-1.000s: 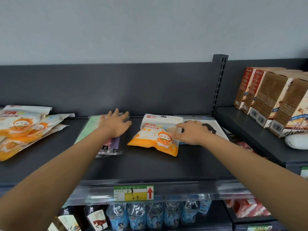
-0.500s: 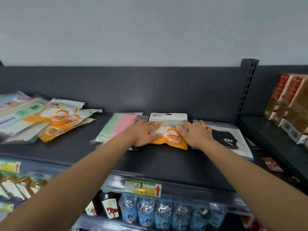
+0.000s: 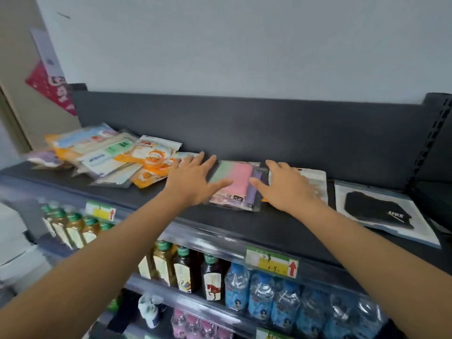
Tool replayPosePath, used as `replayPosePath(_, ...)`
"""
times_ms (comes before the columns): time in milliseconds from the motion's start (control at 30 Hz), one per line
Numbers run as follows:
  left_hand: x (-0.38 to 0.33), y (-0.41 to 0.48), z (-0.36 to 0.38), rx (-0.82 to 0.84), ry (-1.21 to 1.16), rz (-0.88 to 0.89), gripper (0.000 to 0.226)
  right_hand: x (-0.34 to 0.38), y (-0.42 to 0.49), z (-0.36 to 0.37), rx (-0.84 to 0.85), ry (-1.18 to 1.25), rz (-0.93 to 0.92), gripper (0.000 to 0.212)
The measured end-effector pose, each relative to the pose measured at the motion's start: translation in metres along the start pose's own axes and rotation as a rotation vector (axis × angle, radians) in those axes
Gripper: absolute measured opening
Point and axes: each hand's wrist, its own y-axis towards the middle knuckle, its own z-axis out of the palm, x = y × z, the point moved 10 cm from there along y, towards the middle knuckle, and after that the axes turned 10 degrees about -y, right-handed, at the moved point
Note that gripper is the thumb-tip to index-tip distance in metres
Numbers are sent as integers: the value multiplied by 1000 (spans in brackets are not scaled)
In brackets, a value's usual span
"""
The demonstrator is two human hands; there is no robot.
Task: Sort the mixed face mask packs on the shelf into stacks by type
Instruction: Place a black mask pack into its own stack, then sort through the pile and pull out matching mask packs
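Note:
On the dark shelf (image 3: 244,223) lies a clear pack of green, pink and purple masks (image 3: 238,182). My left hand (image 3: 189,181) is spread flat with straight fingers at that pack's left edge, the thumb lying on it. My right hand (image 3: 286,187) lies flat and open on a white-topped pack with orange print (image 3: 315,178), mostly hidden under it. A mixed heap of orange, white and blue packs (image 3: 117,157) sits at the shelf's left. A clear pack with a black mask (image 3: 381,211) lies at the right.
The shelf's dark back panel (image 3: 269,123) rises behind the packs and a slotted upright (image 3: 437,133) stands at the right. Below the price strip (image 3: 271,261) stand several tea and water bottles (image 3: 234,287). A pink poster (image 3: 51,86) hangs at the far left.
The view has swung left, showing more of the left heap. My left hand moved off the orange pack to the left edge of the pastel pack. My right hand stays on the orange pack.

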Motion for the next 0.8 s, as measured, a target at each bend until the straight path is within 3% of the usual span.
replayPosePath(500,315,-96,-83,-34,97,-296,96,294,22,33,42,151,-115,60)
replayPosePath(800,411,-66,-88,-23,40,-311,93,381,82,62,102,51,-144,66)
